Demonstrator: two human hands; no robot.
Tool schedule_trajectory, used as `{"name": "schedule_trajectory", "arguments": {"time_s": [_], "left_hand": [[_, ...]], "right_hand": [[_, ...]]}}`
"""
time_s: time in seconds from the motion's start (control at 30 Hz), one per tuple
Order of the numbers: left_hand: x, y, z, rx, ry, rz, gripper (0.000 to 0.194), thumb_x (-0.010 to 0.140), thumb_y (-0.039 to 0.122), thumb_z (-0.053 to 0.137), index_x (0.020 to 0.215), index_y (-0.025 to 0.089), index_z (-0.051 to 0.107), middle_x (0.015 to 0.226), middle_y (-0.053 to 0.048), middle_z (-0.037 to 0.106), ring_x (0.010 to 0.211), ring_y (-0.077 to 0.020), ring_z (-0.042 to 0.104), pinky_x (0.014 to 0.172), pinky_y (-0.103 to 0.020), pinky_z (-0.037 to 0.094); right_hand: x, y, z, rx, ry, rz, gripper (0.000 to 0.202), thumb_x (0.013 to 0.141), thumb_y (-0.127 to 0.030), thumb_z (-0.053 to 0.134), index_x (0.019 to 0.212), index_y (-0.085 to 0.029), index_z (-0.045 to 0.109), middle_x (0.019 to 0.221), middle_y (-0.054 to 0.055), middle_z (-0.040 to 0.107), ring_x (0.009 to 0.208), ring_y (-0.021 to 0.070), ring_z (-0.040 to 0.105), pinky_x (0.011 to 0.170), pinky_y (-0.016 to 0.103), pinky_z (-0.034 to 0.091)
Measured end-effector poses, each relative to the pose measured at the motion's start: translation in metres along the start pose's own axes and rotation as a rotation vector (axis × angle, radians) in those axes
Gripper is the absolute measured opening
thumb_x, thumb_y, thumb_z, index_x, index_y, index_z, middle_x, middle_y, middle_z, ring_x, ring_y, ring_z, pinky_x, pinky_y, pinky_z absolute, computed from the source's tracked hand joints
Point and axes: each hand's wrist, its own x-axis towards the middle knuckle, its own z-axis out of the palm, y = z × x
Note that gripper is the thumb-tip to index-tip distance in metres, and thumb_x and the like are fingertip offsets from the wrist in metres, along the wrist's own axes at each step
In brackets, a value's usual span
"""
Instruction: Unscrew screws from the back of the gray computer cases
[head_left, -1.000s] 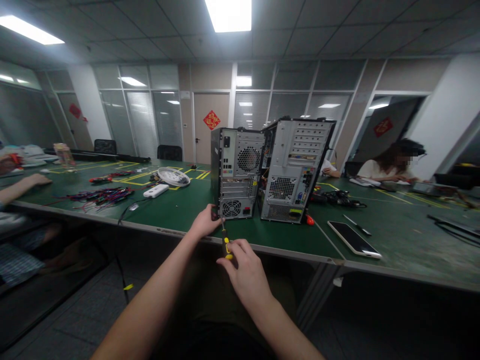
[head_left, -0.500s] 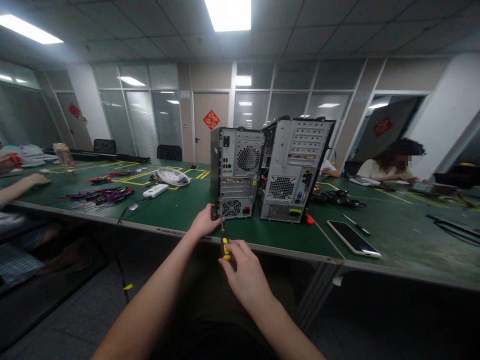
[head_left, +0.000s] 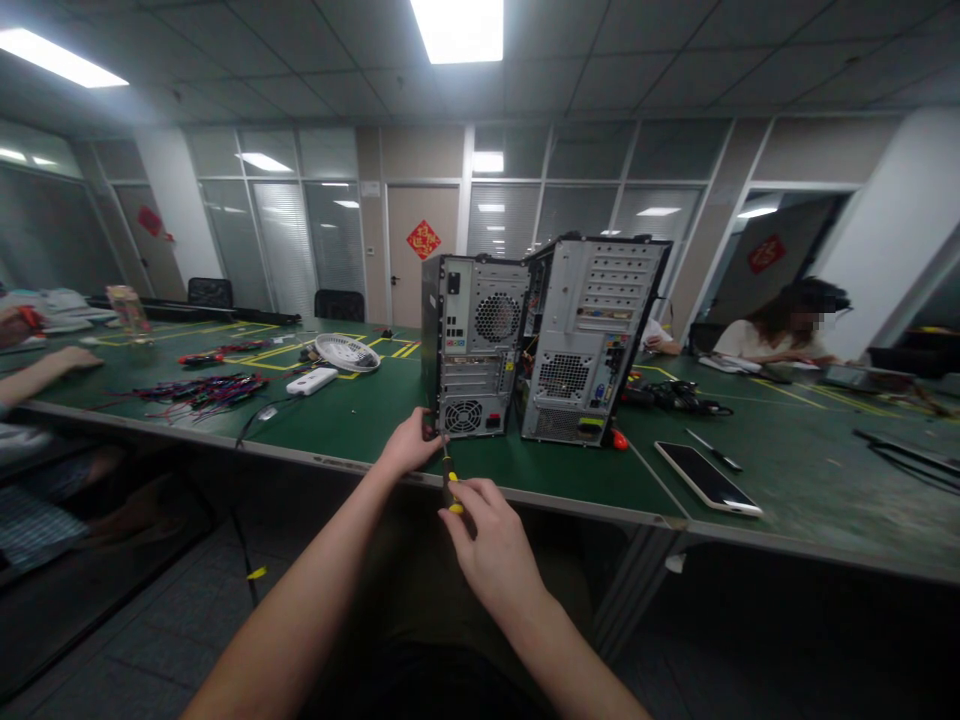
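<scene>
Two computer towers stand upright with their backs toward me: a smaller computer tower (head_left: 480, 345) on the left and a larger computer tower (head_left: 581, 350) beside it. At the smaller tower's lower left corner, my left hand (head_left: 409, 445) is closed around the edge, its thumb by the tip of a screwdriver (head_left: 450, 472). My right hand (head_left: 487, 530) pinches the black and yellow handle of this screwdriver. Its shaft points up and away from me to the bottom corner of the tower. The exact spot under the tip is partly hidden by my left thumb.
On the green table (head_left: 352, 420) lie a wire bundle (head_left: 199, 392), a white power strip (head_left: 311, 381) and a white round basket (head_left: 346, 352) to the left. Rightward are a phone (head_left: 706, 478), a pen (head_left: 712, 450) and black cables (head_left: 679, 397). A person (head_left: 772, 330) sits at right; another person's arm (head_left: 52, 372) rests at left.
The screwdriver handle has turned slightly, and the fingers of my right hand have shifted on it. My left hand and both towers stay in place.
</scene>
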Motion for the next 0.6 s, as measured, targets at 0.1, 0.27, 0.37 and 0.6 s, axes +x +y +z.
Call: {"name": "schedule_trajectory", "arguments": {"time_s": [0.1, 0.27, 0.37, 0.6], "left_hand": [[0.0007, -0.0008, 0.0003, 0.007, -0.002, -0.002, 0.056, 0.083, 0.041, 0.077, 0.129, 0.018, 0.055, 0.097, -0.007, 0.074, 0.087, -0.022, 0.071, 0.075, -0.03, 0.051], [0.0021, -0.0026, 0.0012, 0.007, -0.005, 0.005, 0.058, 0.083, 0.042, 0.077, 0.13, 0.018, 0.055, 0.096, -0.007, 0.073, 0.087, -0.0223, 0.071, 0.074, -0.03, 0.051], [0.0019, -0.0026, 0.0011, 0.007, -0.004, 0.008, 0.058, 0.083, 0.042, 0.077, 0.131, 0.018, 0.054, 0.096, -0.007, 0.073, 0.087, -0.022, 0.071, 0.074, -0.03, 0.051], [-0.0001, 0.0004, -0.0007, -0.007, -0.016, -0.006, 0.056, 0.084, 0.041, 0.077, 0.13, 0.019, 0.054, 0.098, -0.007, 0.073, 0.09, -0.0222, 0.071, 0.078, -0.03, 0.052]], "right_hand": [[-0.0006, 0.0014, 0.001, -0.017, 0.012, -0.013, 0.032, 0.099, -0.018, 0.063, 0.13, -0.017, 0.071, 0.117, 0.013, 0.068, 0.097, 0.0232, 0.074, 0.092, 0.038, 0.061], [-0.0012, 0.001, 0.0012, -0.015, -0.005, -0.015, 0.032, 0.098, -0.016, 0.064, 0.129, -0.017, 0.071, 0.119, 0.014, 0.073, 0.106, 0.0266, 0.074, 0.098, 0.042, 0.06], [-0.0006, 0.0007, 0.0019, 0.017, -0.003, 0.0, 0.029, 0.098, -0.018, 0.065, 0.126, -0.017, 0.072, 0.118, 0.014, 0.075, 0.107, 0.0269, 0.074, 0.099, 0.042, 0.059], [0.0007, 0.0025, 0.0027, 0.07, 0.02, 0.013, 0.032, 0.094, -0.014, 0.069, 0.125, -0.017, 0.074, 0.117, 0.012, 0.074, 0.106, 0.0243, 0.073, 0.099, 0.039, 0.059]]}}
